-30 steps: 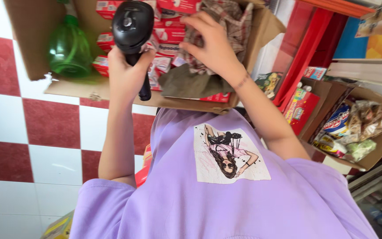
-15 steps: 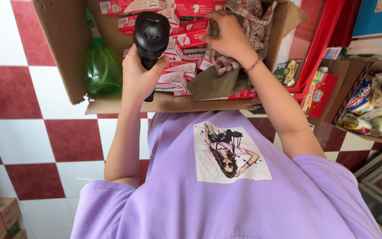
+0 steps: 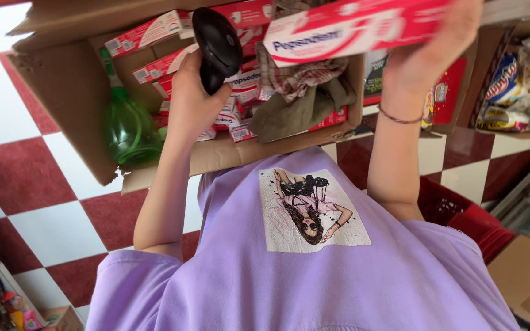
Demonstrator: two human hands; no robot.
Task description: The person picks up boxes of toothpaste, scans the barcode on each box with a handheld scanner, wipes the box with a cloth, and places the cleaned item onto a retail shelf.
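Since half a second ago my right hand [image 3: 427,58] has come up out of the cardboard box [image 3: 75,104], its fingers now clamped on one long red and white carton [image 3: 354,24] held above the box's right end, while my left hand [image 3: 191,101] stays wrapped around the grip of the black scanner [image 3: 217,43] over the middle of the box. Inside the box more red and white cartons [image 3: 154,32] lie in rows, a green bottle [image 3: 127,125] leans at the left end, and a crumpled checked cloth [image 3: 299,83] sits just under the lifted carton. A second open box [image 3: 516,79] of coloured snack packets stands to the right on the red and white tiled floor [image 3: 26,184].
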